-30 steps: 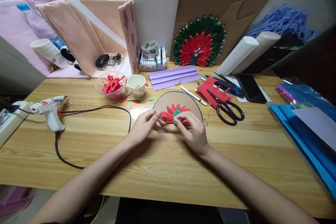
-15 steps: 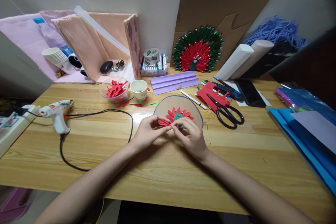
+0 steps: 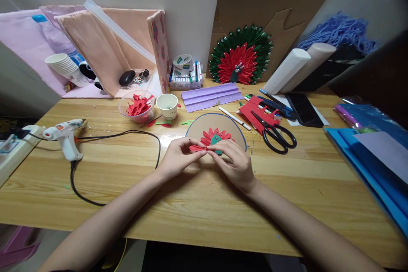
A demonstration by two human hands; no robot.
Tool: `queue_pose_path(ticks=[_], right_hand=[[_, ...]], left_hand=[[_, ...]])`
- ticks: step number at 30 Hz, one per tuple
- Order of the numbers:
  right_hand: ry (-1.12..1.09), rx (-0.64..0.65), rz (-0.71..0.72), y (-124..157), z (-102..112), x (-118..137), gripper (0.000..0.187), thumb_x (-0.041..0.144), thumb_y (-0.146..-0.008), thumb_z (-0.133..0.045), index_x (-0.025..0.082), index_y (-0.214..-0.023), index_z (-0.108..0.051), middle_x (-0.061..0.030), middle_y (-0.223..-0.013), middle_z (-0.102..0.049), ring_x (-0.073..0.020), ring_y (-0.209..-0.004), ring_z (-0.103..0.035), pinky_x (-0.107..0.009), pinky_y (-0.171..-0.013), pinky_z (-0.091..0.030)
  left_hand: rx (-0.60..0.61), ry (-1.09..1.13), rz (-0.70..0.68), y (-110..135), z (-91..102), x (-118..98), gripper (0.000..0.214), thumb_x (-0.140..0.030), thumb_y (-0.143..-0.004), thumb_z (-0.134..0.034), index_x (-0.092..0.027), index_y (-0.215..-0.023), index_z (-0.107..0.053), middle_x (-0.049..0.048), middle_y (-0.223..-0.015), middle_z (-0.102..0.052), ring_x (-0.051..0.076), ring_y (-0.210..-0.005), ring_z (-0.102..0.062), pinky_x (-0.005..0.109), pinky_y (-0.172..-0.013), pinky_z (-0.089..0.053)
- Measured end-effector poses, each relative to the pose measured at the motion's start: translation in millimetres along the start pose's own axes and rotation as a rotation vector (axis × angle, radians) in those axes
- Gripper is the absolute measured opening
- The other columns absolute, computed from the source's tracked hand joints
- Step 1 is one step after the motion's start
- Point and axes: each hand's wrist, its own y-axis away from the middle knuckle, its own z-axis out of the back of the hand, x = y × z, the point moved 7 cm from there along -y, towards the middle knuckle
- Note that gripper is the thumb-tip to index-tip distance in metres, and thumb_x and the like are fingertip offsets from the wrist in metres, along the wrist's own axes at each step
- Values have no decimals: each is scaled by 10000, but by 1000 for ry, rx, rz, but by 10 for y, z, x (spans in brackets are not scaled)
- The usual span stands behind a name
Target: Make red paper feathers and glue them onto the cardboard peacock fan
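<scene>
Mid-frame, slim red paper petal [image 3: 196, 148]: crosswise, free end left
Left hand [image 3: 176, 155], right hand [image 3: 235, 165]: pinching it
Wooden tabletop [image 3: 197, 208]: open, lower centre

A black phone [image 3: 305, 110] lies near two pale rolls [image 3: 287, 70].

Left hand [image 3: 177, 153] and right hand [image 3: 235, 162] pinch, fingertips close together.

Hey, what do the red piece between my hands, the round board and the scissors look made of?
Red piece: probably crepe paper, matte and folded thin. Round board: likely cardboard, plain brown and flat. Scissors: smooth black handles, perhaps plastic; dark, narrow blades, presumably metal.
</scene>
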Motion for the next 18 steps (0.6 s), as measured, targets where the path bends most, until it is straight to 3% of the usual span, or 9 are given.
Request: queue_pose_path(ticks=[5,14,18], right_hand=[[89,3,108,7,13,34,165,109,-816,-599,184,-953,-653,-67,-806,-700,-178,-744,-634,-336,-698,-525],[123,22,148,8,1,53,138,119,-821,-576,197,-918,-635,-58,-787,-689,-179,-736,-630,-335,-691,-523],[121,0,105,-19,20,26,114,119,-826,-575,200,-890,-624,-49,-773,-685,-174,-724,-621,-331,-694,-510]], left_hand=[[9,5,22,5,-13,7,220,-285,-649,-759,-133,-780,-669,71,-821,-720,153,-732,-652,287,-706,-532],[47,73,90,11,-59,70,253,-282,-623,-778,-127,-785,-661,68,-819,-712,145,-719,-650,289,-711,-530],[89,69,129,-36,-30,57,414,-269,-584,-801,-118,-933,-639,99,-917,-700,170,-765,-667,330,-744,-535]])
